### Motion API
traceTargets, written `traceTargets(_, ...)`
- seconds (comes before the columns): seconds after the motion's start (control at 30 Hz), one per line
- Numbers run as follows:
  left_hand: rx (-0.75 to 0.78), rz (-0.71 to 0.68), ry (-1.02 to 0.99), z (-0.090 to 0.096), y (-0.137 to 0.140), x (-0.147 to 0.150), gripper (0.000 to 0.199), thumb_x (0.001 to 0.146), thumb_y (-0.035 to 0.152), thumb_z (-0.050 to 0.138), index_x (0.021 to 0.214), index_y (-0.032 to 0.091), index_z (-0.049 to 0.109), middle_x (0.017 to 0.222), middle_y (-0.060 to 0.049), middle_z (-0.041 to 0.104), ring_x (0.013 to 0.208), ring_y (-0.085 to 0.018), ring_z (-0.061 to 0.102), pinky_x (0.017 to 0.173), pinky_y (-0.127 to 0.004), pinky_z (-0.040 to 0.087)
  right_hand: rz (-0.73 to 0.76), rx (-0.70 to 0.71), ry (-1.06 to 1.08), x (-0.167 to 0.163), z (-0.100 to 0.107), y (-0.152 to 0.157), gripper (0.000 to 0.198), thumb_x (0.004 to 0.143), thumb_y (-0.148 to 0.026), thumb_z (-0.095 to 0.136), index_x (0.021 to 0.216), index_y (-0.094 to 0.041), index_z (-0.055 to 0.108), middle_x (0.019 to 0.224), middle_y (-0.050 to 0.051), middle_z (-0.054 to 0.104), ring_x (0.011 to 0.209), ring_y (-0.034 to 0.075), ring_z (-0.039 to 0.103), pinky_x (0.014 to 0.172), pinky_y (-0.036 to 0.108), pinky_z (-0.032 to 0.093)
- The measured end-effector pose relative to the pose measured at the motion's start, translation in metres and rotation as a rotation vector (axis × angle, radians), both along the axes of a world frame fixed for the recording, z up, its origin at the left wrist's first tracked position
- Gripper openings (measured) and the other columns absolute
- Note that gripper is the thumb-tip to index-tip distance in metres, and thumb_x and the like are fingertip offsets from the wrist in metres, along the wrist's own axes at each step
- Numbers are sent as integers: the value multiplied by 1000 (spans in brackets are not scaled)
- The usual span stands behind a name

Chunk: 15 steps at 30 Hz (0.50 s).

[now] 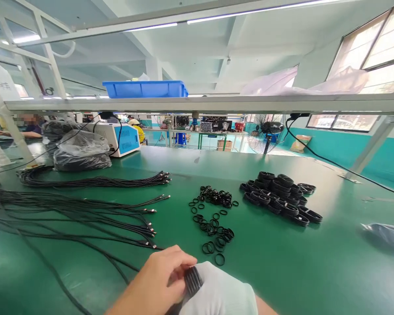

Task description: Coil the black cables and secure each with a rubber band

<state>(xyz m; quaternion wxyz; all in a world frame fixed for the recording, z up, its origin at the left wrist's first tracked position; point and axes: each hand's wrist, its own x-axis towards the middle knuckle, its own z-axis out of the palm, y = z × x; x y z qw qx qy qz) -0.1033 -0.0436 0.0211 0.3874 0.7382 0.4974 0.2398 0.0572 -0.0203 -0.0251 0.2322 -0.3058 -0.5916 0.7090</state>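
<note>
At the front edge of the view my left hand (162, 280), bare, is closed with thumb and fingers around a coiled black cable (193, 280). Pressed against the other side of that coil is my right hand (221, 293), in a white glove; its fingers are mostly hidden, but it grips the coil too. Just beyond both hands lie loose black rings (213, 227), some scattered and some heaped. To the left, long uncoiled black cables (118, 227) with metal plugs point toward the middle of the green table (265, 271).
Coiled black cables (282, 197) are piled on the right. A clear plastic bag (387, 236) lies at the right edge. Further back left are a bagged black bundle (82, 153) and a white-and-blue machine (118, 138). A shelf with a blue bin (146, 89) spans overhead. Another person sits far left.
</note>
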Motion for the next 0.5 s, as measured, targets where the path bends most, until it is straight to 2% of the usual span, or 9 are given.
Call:
traceTargets(0.07, -177, -76, -48, 5, 17, -5, 33, 67, 15, 54, 97, 21, 64, 89, 1, 64, 74, -14, 60, 68, -23, 45, 48, -5, 4, 4, 0, 2, 28, 45, -18, 78, 65, -15, 60, 63, -3, 51, 67, 11, 50, 62, 23, 42)
traceTargets(0.1, -208, -82, -52, 3, 27, -4, 30, 68, 19, 54, 97, 20, 63, 87, 1, 64, 73, -14, 59, 67, -23, 44, 74, -16, 12, 5, 0, 2, 29, 44, -20, 78, 67, -14, 62, 65, -3, 54, 67, 11, 51, 63, 23, 43)
traceTargets(0.2, -128, -7, 16, -15, 53, 16, 15, 68, 21, 55, 81, 18, 63, 72, 3, 57, 69, -14, 53, 63, -24, 39, 85, -109, 61, 8, 0, 3, 32, 42, -21, 77, 70, -11, 65, 66, 0, 58, 64, 10, 53, 60, 23, 43)
traceTargets(0.3, -107, 54, 52, -38, 67, 41, 7, 62, 14, 55, 65, 20, 57, 67, 5, 50, 62, -13, 46, 61, -24, 33, 23, -313, 136, 10, 5, 0, 35, 43, -20, 72, 75, -10, 62, 64, 3, 61, 55, 11, 56, 50, 22, 43)
traceTargets(0.37, -98, 92, 49, -45, 68, 45, 8, 61, 12, 53, 59, 20, 52, 65, 6, 45, 60, -12, 41, 61, -25, 30, 1, -430, 169, 11, 12, -3, 38, 47, -20, 68, 82, -10, 59, 64, 6, 64, 55, 15, 61, 46, 22, 45)
traceTargets(0.43, -86, 132, 6, -42, 63, 38, 8, 64, 14, 51, 59, 20, 48, 66, 5, 43, 62, -13, 38, 61, -25, 29, -53, -435, 164, 12, 21, -4, 37, 50, -20, 65, 84, -12, 54, 64, 5, 63, 57, 18, 63, 44, 23, 47)
traceTargets(0.5, -115, 159, -75, -34, 54, 25, 7, 70, 21, 48, 64, 20, 45, 64, 5, 41, 61, -13, 37, 59, -25, 29, -208, -337, 97, 11, 28, -3, 33, 53, -18, 62, 83, -13, 51, 59, 2, 61, 52, 16, 61, 41, 22, 46)
